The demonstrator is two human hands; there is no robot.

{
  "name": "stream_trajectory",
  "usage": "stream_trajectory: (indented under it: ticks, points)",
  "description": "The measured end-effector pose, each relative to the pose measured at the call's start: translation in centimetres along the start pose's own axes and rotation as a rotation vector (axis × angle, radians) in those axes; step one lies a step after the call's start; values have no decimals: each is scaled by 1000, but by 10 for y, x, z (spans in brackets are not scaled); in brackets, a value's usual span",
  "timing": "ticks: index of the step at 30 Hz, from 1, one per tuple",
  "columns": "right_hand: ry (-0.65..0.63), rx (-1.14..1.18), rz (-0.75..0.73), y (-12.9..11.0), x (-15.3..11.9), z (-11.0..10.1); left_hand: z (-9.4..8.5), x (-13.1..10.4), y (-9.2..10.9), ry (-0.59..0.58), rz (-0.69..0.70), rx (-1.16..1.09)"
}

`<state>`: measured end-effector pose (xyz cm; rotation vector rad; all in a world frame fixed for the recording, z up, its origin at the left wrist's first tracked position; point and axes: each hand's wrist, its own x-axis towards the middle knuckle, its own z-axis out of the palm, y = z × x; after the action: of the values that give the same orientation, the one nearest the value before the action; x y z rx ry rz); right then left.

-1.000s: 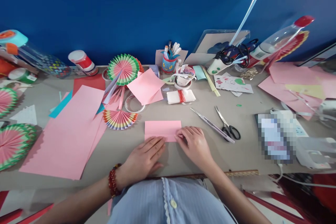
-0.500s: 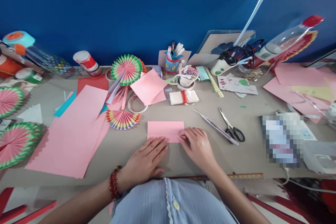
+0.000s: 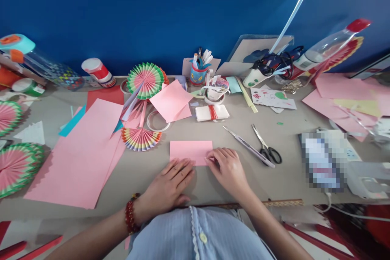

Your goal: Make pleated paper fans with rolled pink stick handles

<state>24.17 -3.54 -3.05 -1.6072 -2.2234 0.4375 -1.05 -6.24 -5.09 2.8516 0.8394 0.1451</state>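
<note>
So left hand [image 3: 169, 185] lies flat, fingers out, on the near edge of the small pink paper [image 3: 191, 150] on the desk [image 3: 185, 132], right hand [image 3: 228, 168] curls at its right corner (can't tell if pinching), and the blue cup [image 3: 197, 77] behind holds pens [image 3: 207, 57].

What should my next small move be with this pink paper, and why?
Probably press along the near edge of the pink paper with your right hand: its fingers are at the near right corner, while your left hand lies over the near left part.
</note>
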Motion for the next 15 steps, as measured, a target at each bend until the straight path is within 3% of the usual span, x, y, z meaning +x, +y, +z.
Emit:
stream_trajectory:
  ticks: [10, 15]
  points:
    - [11, 32, 32, 4, -7, 4, -2, 1, -1, 3, 18, 26]
    - [76, -98, -18, -4, -16, 4, 0, 1, -1, 18, 21, 10]
